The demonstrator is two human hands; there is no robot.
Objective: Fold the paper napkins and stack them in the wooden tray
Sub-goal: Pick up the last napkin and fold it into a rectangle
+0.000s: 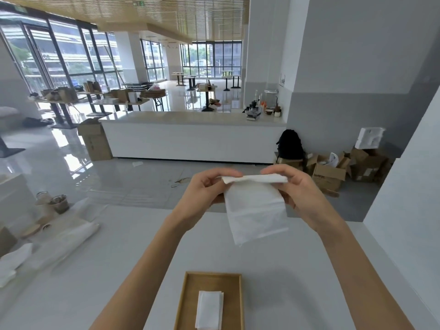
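I hold a white paper napkin (254, 208) up in the air over the white table (309, 270). My left hand (204, 189) pinches its top left corner and my right hand (295, 186) pinches its top right corner. The top edge is bent over away from me and the rest hangs down loosely. Below, near the table's front edge, sits the wooden tray (188, 303). A small stack of folded white napkins (209, 310) lies in it.
At the left of the table lie loose white napkins (12, 260), a plastic wrapper (69, 239) and paper cups (59, 203). A white wall (404, 222) borders the table on the right. Beyond the table are a counter and cardboard boxes.
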